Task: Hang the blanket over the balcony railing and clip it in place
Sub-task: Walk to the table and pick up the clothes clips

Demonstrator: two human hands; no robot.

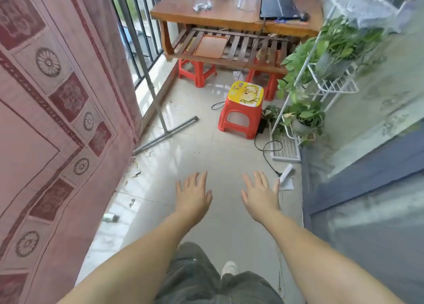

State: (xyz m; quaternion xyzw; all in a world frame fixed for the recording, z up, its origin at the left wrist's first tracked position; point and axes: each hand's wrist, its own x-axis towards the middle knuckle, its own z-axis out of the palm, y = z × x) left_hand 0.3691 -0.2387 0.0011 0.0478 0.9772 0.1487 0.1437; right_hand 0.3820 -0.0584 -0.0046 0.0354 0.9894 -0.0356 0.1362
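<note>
A pink blanket (57, 120) with dark red patterned borders hangs down along the left side, draped from above; its top edge is out of view. Black railing bars (140, 28) show behind it. My left hand (192, 195) and my right hand (260, 195) are stretched forward over the tiled floor, palms down, fingers spread, holding nothing. Both are apart from the blanket, to its right. A few metal clips (203, 7) lie on the wooden table at the back.
A grey metal stand (160, 110) leans by the railing with its foot bar on the floor. A red stool (243, 110) stands ahead, two more under the wooden table (181, 14). A white plant rack (321, 78) and a black cable (266, 149) sit right.
</note>
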